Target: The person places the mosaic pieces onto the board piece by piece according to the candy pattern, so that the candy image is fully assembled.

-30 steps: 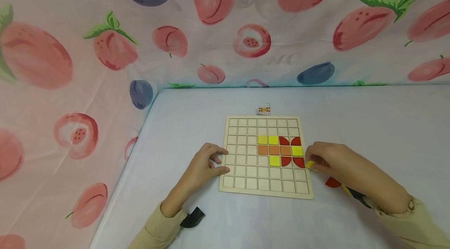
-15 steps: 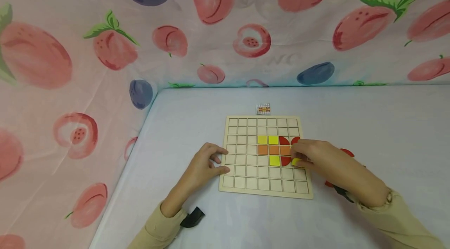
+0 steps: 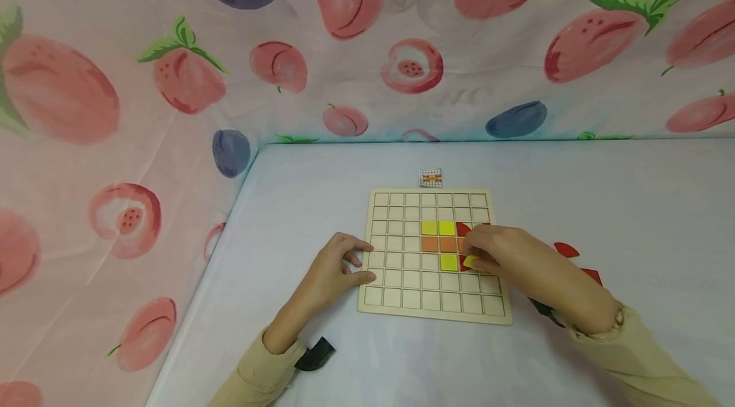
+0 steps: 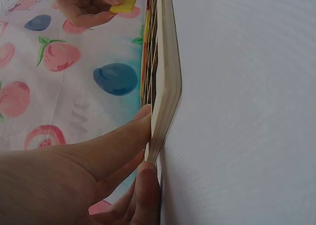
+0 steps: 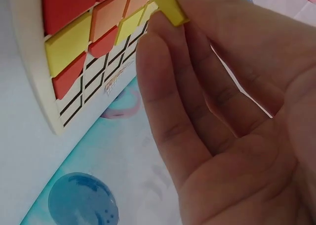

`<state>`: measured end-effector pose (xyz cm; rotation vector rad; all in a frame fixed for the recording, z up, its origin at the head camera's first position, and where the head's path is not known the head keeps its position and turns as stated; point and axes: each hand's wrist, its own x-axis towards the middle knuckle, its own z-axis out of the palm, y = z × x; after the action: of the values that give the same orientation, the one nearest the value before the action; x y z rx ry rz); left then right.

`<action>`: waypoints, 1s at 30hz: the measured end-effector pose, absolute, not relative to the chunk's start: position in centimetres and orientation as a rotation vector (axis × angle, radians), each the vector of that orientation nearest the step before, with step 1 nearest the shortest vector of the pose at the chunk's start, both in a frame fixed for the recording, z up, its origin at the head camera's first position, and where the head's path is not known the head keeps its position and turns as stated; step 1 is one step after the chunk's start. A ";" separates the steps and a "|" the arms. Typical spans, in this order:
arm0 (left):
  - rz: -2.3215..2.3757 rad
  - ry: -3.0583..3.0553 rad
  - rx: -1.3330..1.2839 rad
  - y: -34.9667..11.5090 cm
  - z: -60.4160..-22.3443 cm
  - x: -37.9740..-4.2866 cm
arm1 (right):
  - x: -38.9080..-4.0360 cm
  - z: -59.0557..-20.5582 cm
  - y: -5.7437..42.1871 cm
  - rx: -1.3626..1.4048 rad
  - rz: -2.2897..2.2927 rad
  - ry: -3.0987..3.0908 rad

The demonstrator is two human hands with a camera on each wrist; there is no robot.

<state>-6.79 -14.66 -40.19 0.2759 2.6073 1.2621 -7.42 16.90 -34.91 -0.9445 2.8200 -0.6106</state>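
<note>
Over the right part of the square wooden grid board point(image 3: 393, 298), my right hand point(image 3: 519, 260) pinches a yellow tile point(image 3: 473, 261) between thumb and fingers. The right wrist view shows that yellow tile point(image 5: 170, 6) at the fingertips, tilted. In the left wrist view it appears above the board. My left hand point(image 3: 332, 266) rests its thumb and fingertips on the board's left edge. Yellow squares point(image 3: 446, 228), orange squares point(image 3: 429, 245) and red curved tiles point(image 3: 462, 229) lie in the grid cells. My right hand hides several cells and tiles.
A small printed pattern card point(image 3: 430, 178) lies behind the board. Red pieces point(image 3: 566, 250) lie right of it, and a dark piece point(image 3: 545, 311) is partly under the right forearm. Another black piece point(image 3: 314, 354) lies near the left sleeve. Fruit-patterned cloth point(image 3: 344, 75) hangs behind.
My right hand has moved left from beside the board to over its right columns, carrying the yellow tile. Red pieces on the table have come into view behind it. The left hand stays put.
</note>
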 end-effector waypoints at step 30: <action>1.244 2.632 0.305 -14.7 -40.4 -6.9 | -9.3 -36.2 12.5 -1.026 -0.764 2.721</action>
<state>-6.90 -14.66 -40.41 0.3051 2.6325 1.2441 -9.30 12.54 -36.17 -1.0259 2.7205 -0.7644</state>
